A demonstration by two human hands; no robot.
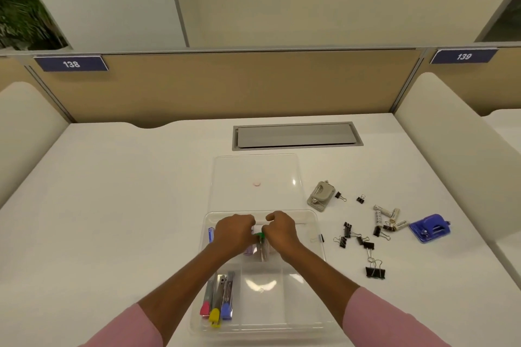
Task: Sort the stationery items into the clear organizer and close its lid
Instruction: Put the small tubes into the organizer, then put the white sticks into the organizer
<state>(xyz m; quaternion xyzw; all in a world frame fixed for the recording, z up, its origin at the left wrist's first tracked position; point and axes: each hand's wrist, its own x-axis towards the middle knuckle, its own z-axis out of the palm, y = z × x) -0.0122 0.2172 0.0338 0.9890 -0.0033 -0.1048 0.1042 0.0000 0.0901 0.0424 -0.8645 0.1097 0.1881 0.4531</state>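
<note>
— Looking for the clear plastic compartment organizer [310,304]?

— Found at the near middle of the white tabletop [127,205], with its clear flat lid [253,169] thrown open and lying flat on the far side.

— And in the near-left compartment?

— Holding three slim tools with pink, yellow and blue ends [218,298], laid side by side.

— Over the far middle compartment?

— Seeing both grips close together there, around a small clear container with a green cap [260,236]. As for the right grip [282,229]: fingers curled and clamped on that container at the cap. As for the left grip [235,229]: curled too, fingertips at the cap, but cannot tell whether truly holding or only touching.

— To the right, outside the organizer?

— Unsorted on the tabletop: a grey hole punch [320,196] just beside the lid, scattered black binder clips [375,272], a few white cylinders with print [379,217] among them, and farthest right a blue hole punch [430,227].

— Beyond the lid?

— Set into the tabletop, a grey rectangular hatch [296,135].
</note>
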